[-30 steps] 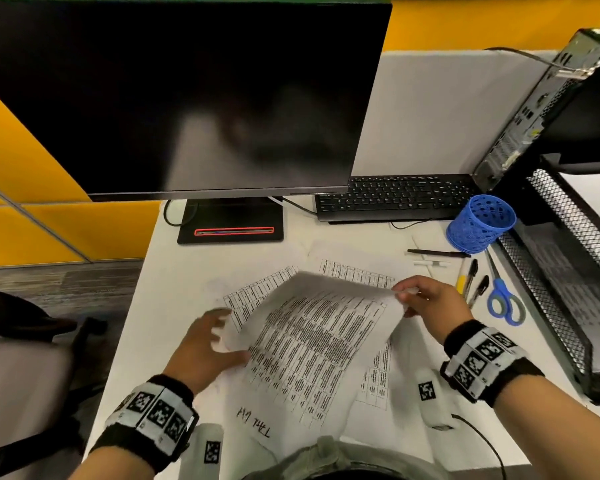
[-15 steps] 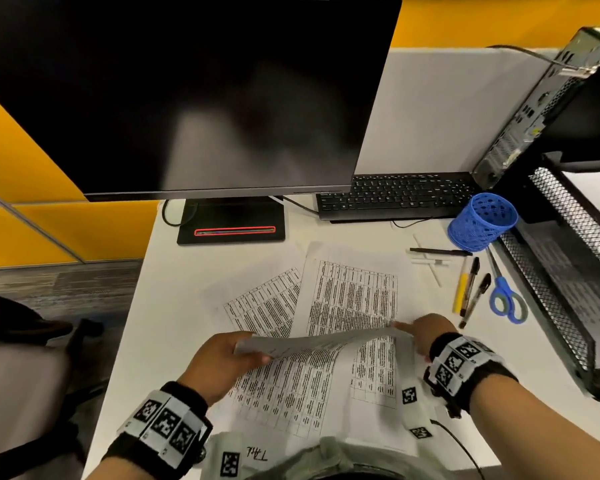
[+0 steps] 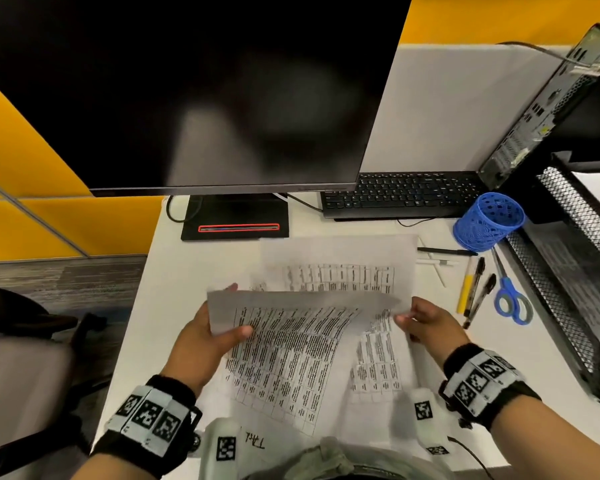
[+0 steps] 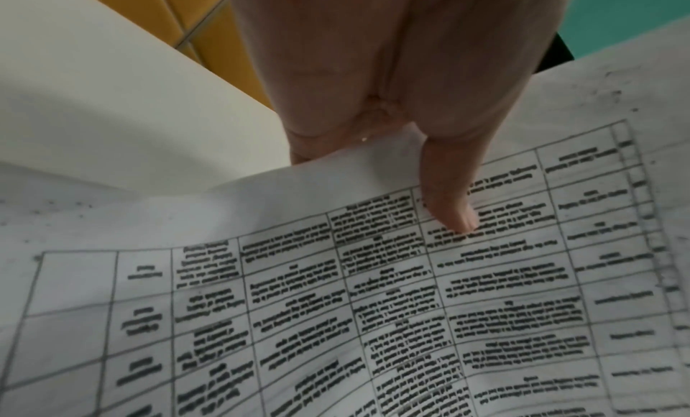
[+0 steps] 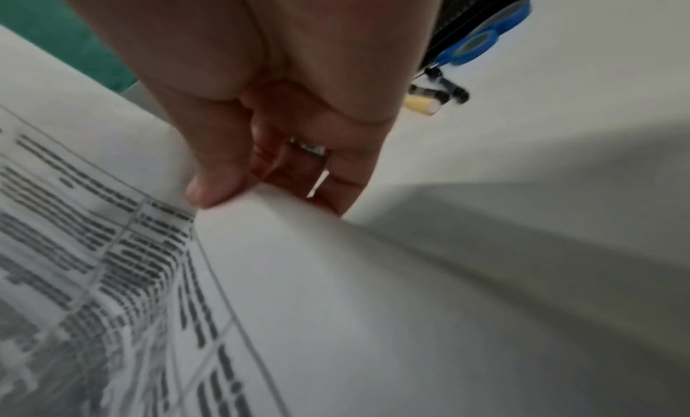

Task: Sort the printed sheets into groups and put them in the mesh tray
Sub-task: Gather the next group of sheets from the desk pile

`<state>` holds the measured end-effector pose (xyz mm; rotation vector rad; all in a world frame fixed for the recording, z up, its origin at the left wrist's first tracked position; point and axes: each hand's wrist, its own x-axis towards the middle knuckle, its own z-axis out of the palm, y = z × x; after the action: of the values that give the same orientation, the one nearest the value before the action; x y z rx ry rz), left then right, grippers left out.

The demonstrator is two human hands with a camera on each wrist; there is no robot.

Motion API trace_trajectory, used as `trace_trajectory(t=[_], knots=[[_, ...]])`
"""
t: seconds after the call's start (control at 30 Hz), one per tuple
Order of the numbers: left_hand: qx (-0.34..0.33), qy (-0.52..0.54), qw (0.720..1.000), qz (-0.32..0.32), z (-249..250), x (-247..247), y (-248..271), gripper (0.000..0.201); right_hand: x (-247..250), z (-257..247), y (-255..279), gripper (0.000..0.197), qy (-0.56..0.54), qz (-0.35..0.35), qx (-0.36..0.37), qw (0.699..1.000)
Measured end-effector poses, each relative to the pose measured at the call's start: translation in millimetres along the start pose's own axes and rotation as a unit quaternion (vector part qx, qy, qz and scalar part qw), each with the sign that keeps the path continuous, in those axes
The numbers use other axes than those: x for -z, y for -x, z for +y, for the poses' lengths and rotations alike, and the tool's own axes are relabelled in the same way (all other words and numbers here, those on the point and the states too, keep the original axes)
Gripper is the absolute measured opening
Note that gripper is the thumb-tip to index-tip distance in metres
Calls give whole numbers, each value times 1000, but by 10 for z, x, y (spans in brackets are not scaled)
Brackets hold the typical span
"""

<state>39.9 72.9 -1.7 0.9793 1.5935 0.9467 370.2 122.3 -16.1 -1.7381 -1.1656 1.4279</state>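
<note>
A printed sheet (image 3: 291, 344) with a dense table is lifted off the desk, bowed, its far edge curling toward me. My left hand (image 3: 219, 327) pinches its left edge, thumb on top of the print (image 4: 453, 214) and fingers underneath. My right hand (image 3: 420, 317) pinches the right edge (image 5: 224, 199) between thumb and fingers. Another printed sheet (image 3: 340, 268) lies flat on the desk behind it, and more sheets (image 3: 378, 365) lie under it. The black mesh tray (image 3: 568, 323) stands at the right edge of the desk with paper in its tiers.
A large dark monitor (image 3: 194, 91) and its base (image 3: 236, 220) stand behind the sheets. A keyboard (image 3: 395, 194), a blue mesh cup (image 3: 487, 220), pens (image 3: 475, 289) and blue scissors (image 3: 510, 296) lie between the sheets and the tray. A computer tower (image 3: 548, 105) stands at the back right.
The held sheet went from draped over the pile to lifted and stretched between both hands. My left hand took its left edge; my right hand kept the right edge and rose.
</note>
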Motion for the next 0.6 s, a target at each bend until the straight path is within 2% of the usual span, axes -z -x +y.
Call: trace_trajectory(t=[0.03, 0.13, 0.2, 0.23, 0.27, 0.3, 0.37, 0.43, 0.47, 0.53, 0.6], knots=[[-1, 14, 1000, 3, 11, -9, -3, 55, -65, -17, 35, 16, 4, -21, 1, 1000], [2, 62, 998, 11, 71, -33, 17, 30, -261, -18, 80, 26, 42, -114, -4, 993], [-9, 110, 994, -19, 82, -20, 40, 24, -366, 19, 56, 32, 160, -158, -9, 974], [-15, 132, 990, -38, 64, 7, 47, 26, -388, 30, 21, 33, 230, -166, -7, 959], [-19, 145, 987, -60, 48, 40, 63, 37, -385, 29, -19, 32, 291, -162, -4, 943], [-15, 140, 987, -77, 17, 77, 80, 54, -357, 67, -94, 29, 312, -147, -5, 939], [0, 114, 989, -92, -42, 130, 114, 84, -309, 129, -229, 29, 235, -78, -15, 969], [11, 105, 989, -108, -83, 159, 140, 85, -327, 172, -337, 27, 149, 22, -24, 988], [12, 105, 988, -116, -90, 167, 149, 79, -369, 179, -384, 23, 135, 40, -28, 990], [12, 101, 986, -132, -97, 177, 174, 72, -505, 157, -440, 28, 105, 5, -57, 993], [27, 97, 985, -138, -105, 182, 186, 78, -623, 83, -445, 35, 150, -66, -81, 983]])
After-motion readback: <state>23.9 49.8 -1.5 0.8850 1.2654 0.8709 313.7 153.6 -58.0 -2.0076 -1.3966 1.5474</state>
